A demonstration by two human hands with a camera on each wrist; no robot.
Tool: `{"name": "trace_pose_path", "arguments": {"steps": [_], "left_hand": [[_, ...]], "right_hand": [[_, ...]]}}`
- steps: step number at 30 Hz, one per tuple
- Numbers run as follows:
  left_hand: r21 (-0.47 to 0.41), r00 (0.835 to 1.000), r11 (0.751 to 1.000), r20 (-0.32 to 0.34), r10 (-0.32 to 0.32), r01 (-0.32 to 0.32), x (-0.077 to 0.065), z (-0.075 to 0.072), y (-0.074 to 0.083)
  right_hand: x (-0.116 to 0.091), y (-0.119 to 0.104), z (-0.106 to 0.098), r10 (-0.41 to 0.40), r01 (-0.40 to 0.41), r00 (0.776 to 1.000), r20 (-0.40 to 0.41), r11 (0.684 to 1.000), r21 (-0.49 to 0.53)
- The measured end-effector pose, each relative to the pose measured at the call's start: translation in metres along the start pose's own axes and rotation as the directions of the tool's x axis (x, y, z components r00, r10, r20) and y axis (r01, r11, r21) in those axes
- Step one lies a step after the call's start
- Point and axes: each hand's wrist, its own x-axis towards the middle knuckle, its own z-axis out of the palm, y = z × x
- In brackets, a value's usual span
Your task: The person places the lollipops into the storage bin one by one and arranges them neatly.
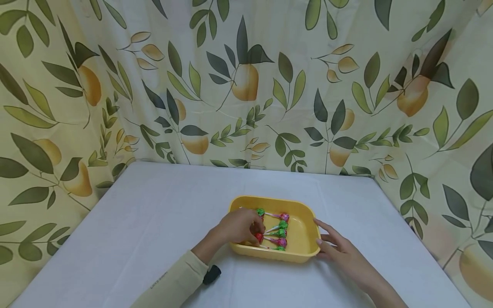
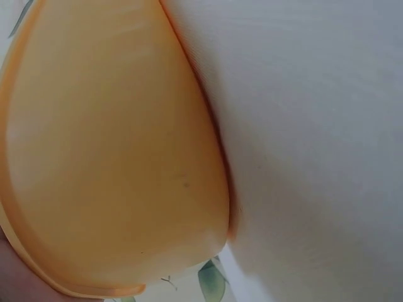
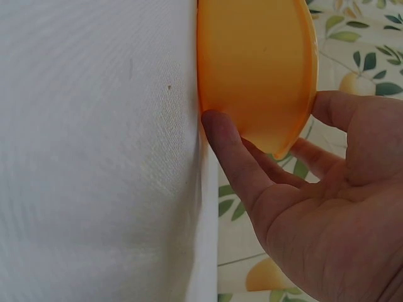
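Observation:
A yellow tray (image 1: 302, 233) stands on the table with several wrapped lollipops in it. Their heads are green (image 1: 283, 224), pink (image 1: 282, 242) and red, and their white sticks point toward one another. My left hand (image 1: 239, 224) reaches over the tray's left side, and its curled fingers and thumb pinch a red lollipop (image 1: 259, 236). At the tray's right end, my right hand (image 1: 339, 248) touches the outer wall and rim with spread fingers. The right wrist view shows those fingertips (image 3: 220, 126) against the tray. From the left wrist, mostly the tray's outer wall (image 2: 119, 151) shows.
A white cloth (image 1: 161, 205) covers the table around the tray. Behind and at both sides hangs a curtain (image 1: 246, 128) printed with leaves and fruit. A small black object (image 1: 212, 274) sits at the left sleeve.

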Motion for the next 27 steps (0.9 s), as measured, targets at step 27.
{"name": "trace_pose_path", "arguments": {"steps": [27], "left_hand": [[-0.230, 0.998, 0.972, -0.008, 0.055, -0.055, -0.008, -0.027, -0.003]], "right_hand": [[0.004, 0.000, 0.002, 0.022, -0.022, 1.000, -0.017, 1.000, -0.019]]}}
